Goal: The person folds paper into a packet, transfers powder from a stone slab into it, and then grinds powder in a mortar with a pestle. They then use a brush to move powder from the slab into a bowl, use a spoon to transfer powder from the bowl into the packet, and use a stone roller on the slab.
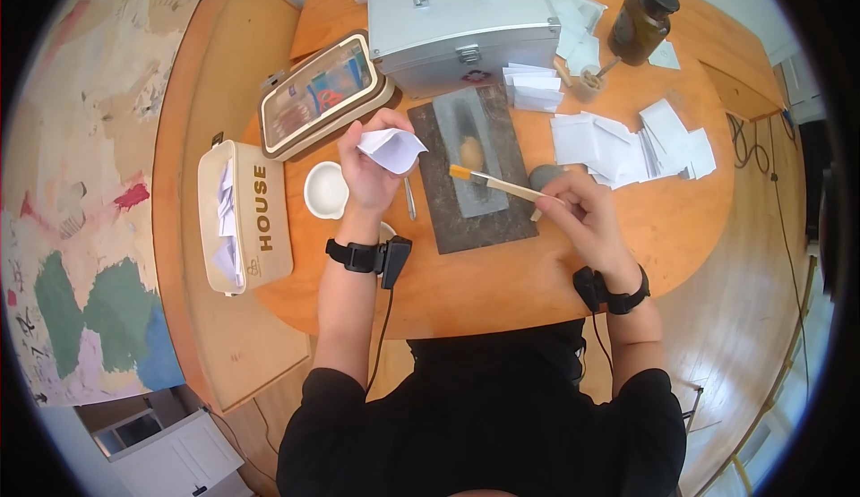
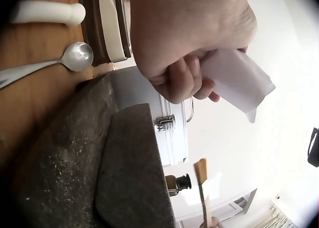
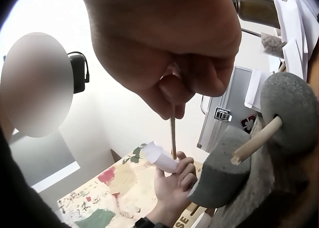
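My left hand [image 1: 372, 184] holds up a small folded white paper pouch [image 1: 392, 149], its mouth spread wide, left of the stone trough [image 1: 484, 194]. What lies inside the pouch is hidden. Pinched by its wooden handle in my right hand [image 1: 584, 219] is a flat brush [image 1: 511, 187]; its yellow bristles hang over the trough, pointing left toward the pouch. Tan powder [image 1: 470, 155] lies in the trough's hollow, and a dark slab [image 1: 434, 161] is under the trough. A grey stone wheel [image 3: 289, 106] with a wooden axle [image 3: 256, 139] stands below my right hand.
A silver case [image 1: 461, 36] stands behind the slab, beside a clear-lidded box [image 1: 318, 94]. To the left are a white bowl [image 1: 325, 191], a metal spoon [image 1: 411, 200] and a HOUSE bin [image 1: 269, 246] of papers. White paper sheets [image 1: 591, 146] and a brown jar [image 1: 640, 27] sit right.
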The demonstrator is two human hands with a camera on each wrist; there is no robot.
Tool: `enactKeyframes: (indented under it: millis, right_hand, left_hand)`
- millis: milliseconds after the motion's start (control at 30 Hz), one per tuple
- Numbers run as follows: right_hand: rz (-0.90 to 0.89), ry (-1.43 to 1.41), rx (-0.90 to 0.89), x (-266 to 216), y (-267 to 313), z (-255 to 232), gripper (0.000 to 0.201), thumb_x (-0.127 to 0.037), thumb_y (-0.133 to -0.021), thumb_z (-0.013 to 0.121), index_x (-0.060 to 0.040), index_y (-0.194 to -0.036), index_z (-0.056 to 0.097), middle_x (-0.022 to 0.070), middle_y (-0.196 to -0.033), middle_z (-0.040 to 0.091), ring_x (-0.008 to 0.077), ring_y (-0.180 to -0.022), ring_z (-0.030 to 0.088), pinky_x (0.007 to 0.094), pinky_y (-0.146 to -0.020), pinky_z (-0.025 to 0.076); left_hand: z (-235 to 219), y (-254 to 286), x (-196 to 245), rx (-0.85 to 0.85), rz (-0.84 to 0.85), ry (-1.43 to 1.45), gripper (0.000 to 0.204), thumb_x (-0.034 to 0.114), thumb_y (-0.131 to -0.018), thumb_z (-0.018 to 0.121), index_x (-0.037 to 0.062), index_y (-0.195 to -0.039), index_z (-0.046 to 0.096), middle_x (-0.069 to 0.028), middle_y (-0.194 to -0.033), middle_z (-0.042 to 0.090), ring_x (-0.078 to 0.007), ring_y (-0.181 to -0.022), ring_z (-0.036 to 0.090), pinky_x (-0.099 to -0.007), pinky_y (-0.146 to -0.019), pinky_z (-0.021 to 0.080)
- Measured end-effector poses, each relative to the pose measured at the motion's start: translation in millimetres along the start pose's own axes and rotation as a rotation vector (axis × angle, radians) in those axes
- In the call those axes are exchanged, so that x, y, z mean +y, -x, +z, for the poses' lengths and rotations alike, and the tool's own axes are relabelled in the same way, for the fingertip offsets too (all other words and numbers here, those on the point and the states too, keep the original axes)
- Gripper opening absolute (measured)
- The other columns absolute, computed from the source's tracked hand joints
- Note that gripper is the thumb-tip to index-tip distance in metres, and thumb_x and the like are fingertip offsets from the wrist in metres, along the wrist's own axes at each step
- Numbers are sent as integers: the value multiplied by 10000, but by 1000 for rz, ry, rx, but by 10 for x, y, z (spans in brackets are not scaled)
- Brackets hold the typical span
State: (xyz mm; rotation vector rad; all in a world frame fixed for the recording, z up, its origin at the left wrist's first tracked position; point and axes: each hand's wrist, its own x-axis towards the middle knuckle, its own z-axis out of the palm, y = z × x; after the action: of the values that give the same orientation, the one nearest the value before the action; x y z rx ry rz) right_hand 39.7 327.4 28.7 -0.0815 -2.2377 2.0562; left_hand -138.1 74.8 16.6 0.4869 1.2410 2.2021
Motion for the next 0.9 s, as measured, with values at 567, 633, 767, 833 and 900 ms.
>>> enactKeyframes:
  millis: [567, 633, 767, 833, 900]
  right_hand:
    - [41, 18, -3, -38, -295, 373, 109, -105, -949, 630, -13, -902, 596, -84, -606, 441, 1, -564, 329, 223, -503, 230]
    - [43, 0, 6, -24, -316, 376, 124, -113, -943, 635, -11, -889, 590, -59, -583, 434, 20, -544, 338, 237, -496, 246]
    - [37, -17, 20, -22, -348, 397, 146, -118, -933, 639, -4, -863, 581, -13, -533, 426, 52, -500, 356, 263, -477, 277]
    - [47, 23, 21, -22, -349, 389, 136, -108, -936, 634, -3, -867, 583, -26, -536, 431, 43, -503, 352, 256, -477, 270]
    - [70, 83, 23, -30, -310, 322, 124, -95, -939, 628, -2, -870, 585, -44, -543, 436, 32, -508, 345, 247, -477, 261]
  left_hand:
    - [488, -39, -44, -45, 202, -960, 258, 268, -937, 627, 13, -921, 595, -52, -777, 584, -128, -713, 536, -268, -630, 421]
    - [454, -53, -44, -44, 197, -954, 241, 247, -928, 640, 11, -927, 593, -55, -774, 584, -136, -709, 538, -273, -627, 423]
    - [464, -47, -96, -23, 224, -958, 236, 244, -931, 635, 12, -933, 593, -59, -786, 589, -138, -710, 539, -274, -634, 426]
    - [449, -46, -77, -14, 228, -966, 231, 240, -931, 634, 13, -940, 590, -62, -789, 587, -138, -712, 540, -277, -637, 429]
    - [362, -30, -87, 63, 259, -965, 241, 254, -949, 609, 14, -955, 590, -49, -796, 587, -135, -716, 539, -275, -642, 426]
